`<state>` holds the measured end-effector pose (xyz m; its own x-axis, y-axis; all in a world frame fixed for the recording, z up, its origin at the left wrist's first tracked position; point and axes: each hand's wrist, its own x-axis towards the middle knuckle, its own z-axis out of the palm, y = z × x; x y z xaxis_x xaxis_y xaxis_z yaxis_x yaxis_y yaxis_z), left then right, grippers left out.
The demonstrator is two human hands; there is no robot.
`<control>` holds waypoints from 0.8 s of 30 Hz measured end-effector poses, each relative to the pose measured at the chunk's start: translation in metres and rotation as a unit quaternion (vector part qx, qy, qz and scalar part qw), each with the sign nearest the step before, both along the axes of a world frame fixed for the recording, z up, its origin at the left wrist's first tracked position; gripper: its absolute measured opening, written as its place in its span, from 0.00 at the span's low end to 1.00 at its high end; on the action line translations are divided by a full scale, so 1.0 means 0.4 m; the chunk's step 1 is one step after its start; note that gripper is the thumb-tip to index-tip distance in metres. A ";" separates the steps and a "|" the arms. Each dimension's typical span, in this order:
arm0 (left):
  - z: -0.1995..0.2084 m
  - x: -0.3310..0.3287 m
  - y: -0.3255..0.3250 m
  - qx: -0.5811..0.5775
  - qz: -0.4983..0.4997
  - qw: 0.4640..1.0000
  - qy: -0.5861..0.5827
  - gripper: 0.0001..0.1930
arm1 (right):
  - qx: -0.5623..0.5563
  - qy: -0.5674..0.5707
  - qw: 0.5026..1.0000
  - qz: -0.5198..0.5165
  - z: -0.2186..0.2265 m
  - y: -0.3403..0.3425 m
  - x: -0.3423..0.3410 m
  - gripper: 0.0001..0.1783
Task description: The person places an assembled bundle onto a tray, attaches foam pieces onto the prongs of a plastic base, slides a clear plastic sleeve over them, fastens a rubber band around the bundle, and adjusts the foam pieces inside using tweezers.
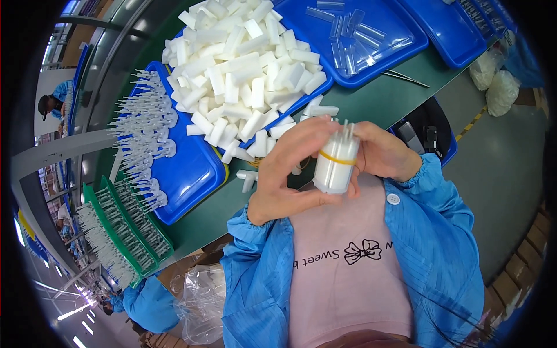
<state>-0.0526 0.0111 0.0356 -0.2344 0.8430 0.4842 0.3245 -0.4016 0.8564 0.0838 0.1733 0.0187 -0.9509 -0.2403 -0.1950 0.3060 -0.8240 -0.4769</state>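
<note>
At the centre of the view, just in front of the chest, a bundle of clear tubes (332, 174) with white filling stands nearly upright, tilted slightly, a yellow band (337, 158) around it. The left hand (293, 168) holds it from nine o'clock, curled narrowly, with its thumb reaching to the lower end and its fingers near the top. The right hand (380, 152) closes on it from two o'clock, some fingers hidden behind it. A few thin tubes rise above the rest at the top.

Taking the bundle as the clock's middle, a heap of white foam pieces (243, 72) spreads at eleven o'clock, and a blue tray (391, 52) bearing loose clear tubes (351, 35) lies at twelve. Tweezers (406, 79) rest between one and two, on the green table (400, 95). At nine o'clock, a white T-shaped piece (248, 180) sits just beside the left hand; well beyond, green racks (125, 229) stand between eight and nine.
</note>
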 end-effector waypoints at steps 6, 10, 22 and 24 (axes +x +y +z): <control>0.005 0.019 -0.005 -0.041 0.121 0.992 -0.008 0.42 | 0.261 0.012 0.951 -0.167 0.026 -0.005 -0.018 0.29; 0.025 0.016 0.012 -0.075 0.157 0.975 0.138 0.41 | 0.264 0.034 0.957 -0.118 0.044 0.004 -0.025 0.42; 0.073 -0.005 -0.089 -0.142 0.336 0.911 0.194 0.33 | 0.473 0.066 0.730 -0.489 0.106 0.347 0.059 0.28; 0.065 -0.016 -0.107 -0.119 0.383 0.912 0.082 0.31 | 0.551 0.020 0.629 -0.548 0.103 0.478 0.076 0.27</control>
<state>-0.0592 -0.0319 0.0615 -0.7396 0.5479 0.3908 0.5642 0.1883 0.8039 0.1141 0.3645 0.0599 -0.4365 0.8243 0.3606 -0.1878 0.3085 -0.9325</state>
